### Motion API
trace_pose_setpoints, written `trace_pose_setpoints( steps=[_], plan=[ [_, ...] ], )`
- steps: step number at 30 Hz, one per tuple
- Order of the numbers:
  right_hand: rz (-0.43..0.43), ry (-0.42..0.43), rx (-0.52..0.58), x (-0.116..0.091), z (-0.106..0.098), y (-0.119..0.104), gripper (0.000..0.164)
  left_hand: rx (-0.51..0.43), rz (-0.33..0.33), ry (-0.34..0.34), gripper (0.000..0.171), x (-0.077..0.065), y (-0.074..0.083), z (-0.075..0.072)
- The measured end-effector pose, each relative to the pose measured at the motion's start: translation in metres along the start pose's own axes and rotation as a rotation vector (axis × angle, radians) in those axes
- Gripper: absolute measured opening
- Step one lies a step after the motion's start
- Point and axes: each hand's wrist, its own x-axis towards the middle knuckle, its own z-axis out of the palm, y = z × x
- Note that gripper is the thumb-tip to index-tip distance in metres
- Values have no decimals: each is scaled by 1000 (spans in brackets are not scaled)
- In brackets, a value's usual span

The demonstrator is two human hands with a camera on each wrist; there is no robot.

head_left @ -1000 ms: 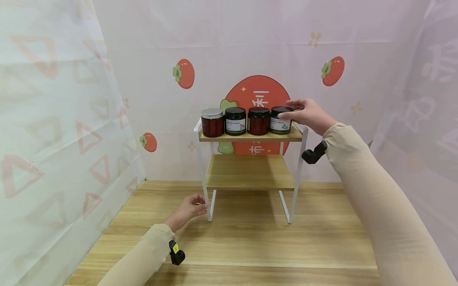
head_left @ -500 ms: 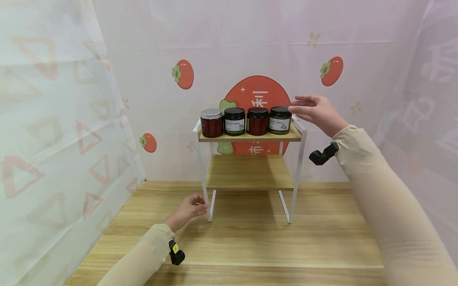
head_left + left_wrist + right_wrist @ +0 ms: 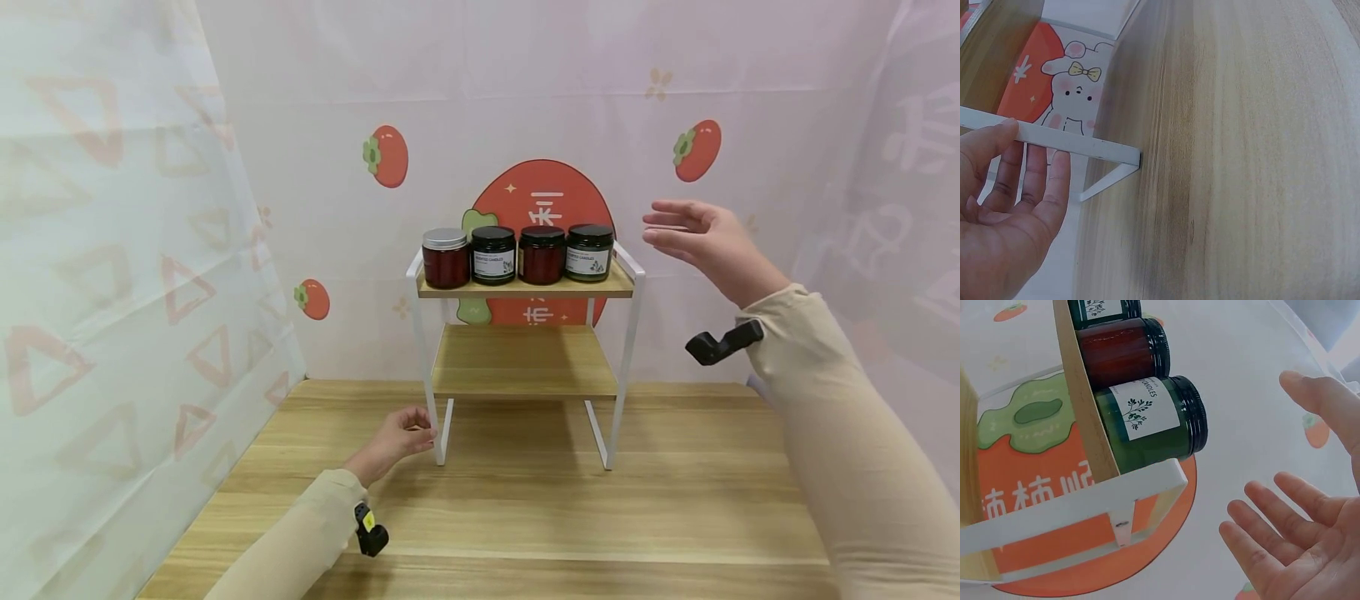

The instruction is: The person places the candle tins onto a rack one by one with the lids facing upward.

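Note:
A two-tier shelf [image 3: 525, 360] with wooden boards and white metal legs stands on the table. Along its top board runs a row of scented-candle jars: a red jar with a silver lid [image 3: 446, 265], a dark green jar [image 3: 492, 258], a black-lidded red jar [image 3: 542, 260] and, rightmost, a labelled green jar [image 3: 588, 257]. My left hand [image 3: 396, 442] holds the shelf's front left leg [image 3: 1079, 144] low down, thumb on one side and fingers on the other. In the air right of the shelf, my right hand [image 3: 1300, 537] has its fingers extended, apart from the green jar, holding nothing.
The shelf's lower board [image 3: 525, 358] bears nothing. Behind it hangs a pale cloth backdrop [image 3: 337, 208] printed with persimmons, and another cloth [image 3: 135, 275] closes off the left side. The wooden table [image 3: 525, 525] extends in front of the shelf.
My right hand has let go of the rightmost green jar and moved off to the right. The jars stay in their row. My left hand has stayed at the leg.

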Motion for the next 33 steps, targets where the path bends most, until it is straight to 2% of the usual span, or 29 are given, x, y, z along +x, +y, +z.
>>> trace_pose_setpoints(
  steps=[5,8,13,24,28,33],
  plan=[
    [23,25,-265,-12,-7,9,64,3,5,1,16,1,-1,0],
    [35,30,-322,-18,-9,17,63,3,5,1,15,1,-1,0],
    [66,17,-356,-27,-11,31,63,0,-2,7,14,1,0,1],
    [93,6,-317,-48,-4,57,62,17,-6,1,16,3,0,0],
    [98,2,-325,-55,-1,65,61,69,3,-14,19,3,3,-4],
    [64,-16,-363,-64,1,79,61,211,34,-69,30,-1,12,-19]
  ],
)
